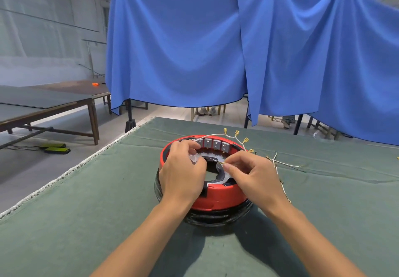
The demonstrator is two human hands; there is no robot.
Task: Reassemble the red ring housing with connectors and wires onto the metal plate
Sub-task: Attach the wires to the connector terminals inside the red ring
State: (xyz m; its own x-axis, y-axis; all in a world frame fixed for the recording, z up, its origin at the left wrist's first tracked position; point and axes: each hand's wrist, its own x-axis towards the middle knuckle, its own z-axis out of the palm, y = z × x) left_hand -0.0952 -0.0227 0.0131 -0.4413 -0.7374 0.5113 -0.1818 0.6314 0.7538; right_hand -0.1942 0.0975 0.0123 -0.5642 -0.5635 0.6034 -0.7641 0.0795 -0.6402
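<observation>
The red ring housing (218,199) sits on a black wrapped coil base (216,217) in the middle of the green table. Grey connector blocks (216,144) line its far inner wall. A white wire with several brass terminals (237,133) arcs over the far rim. My left hand (183,173) lies over the left side of the ring, fingers curled on a clear piece near the inner edge. My right hand (252,173) pinches a small brass terminal (222,163) over the ring's opening. The metal plate is partly seen inside the ring (222,179).
More white wires with brass ends (280,164) lie on the green cloth (108,212) right of the ring. The table edge runs along the left. A blue curtain hangs behind, and wooden tables stand at the far left.
</observation>
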